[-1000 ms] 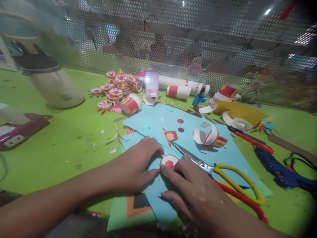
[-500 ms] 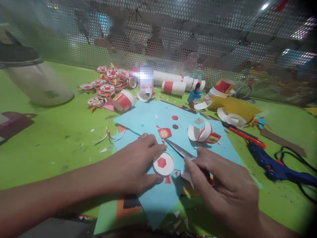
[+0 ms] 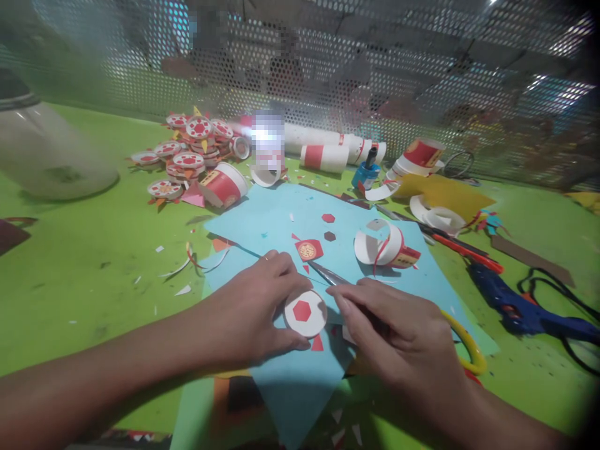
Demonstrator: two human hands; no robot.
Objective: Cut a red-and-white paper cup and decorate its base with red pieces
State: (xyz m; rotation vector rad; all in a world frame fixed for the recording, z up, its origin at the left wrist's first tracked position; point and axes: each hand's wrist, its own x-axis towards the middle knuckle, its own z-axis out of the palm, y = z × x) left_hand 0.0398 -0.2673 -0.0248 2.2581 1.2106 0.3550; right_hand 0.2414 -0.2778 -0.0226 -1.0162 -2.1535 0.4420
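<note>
My left hand is still pinning the white paper disc flat on the light blue paper sheet, thumb and fingers curled around the disc's left edge. The red hexagon on the disc now faces up in full view; a second ago my right fingers covered half of it.

My right hand has come off the disc and closed around the scissors. The blade tip points up-left, just beside the disc's upper right edge, and I can't tell if it touches. The yellow handle loop sticks out to the right of my knuckles. The grip is closed, with the fingers over the pivot area.

So the change is that pressing is done on the right side and the tool is in hand. I'd judge that cutting or trimming around the disc comes next, not more pressing.

A small red scrap lies just below the disc.

Further out on the blue sheet are a red tag with a gold mark, two loose hexagons and a cut paper cup ring.

The blue glue gun lies right of the sheet on the green desk.

At the far side are a pile of finished discs and more red-and-white paper cups along the mesh screen.
</note>
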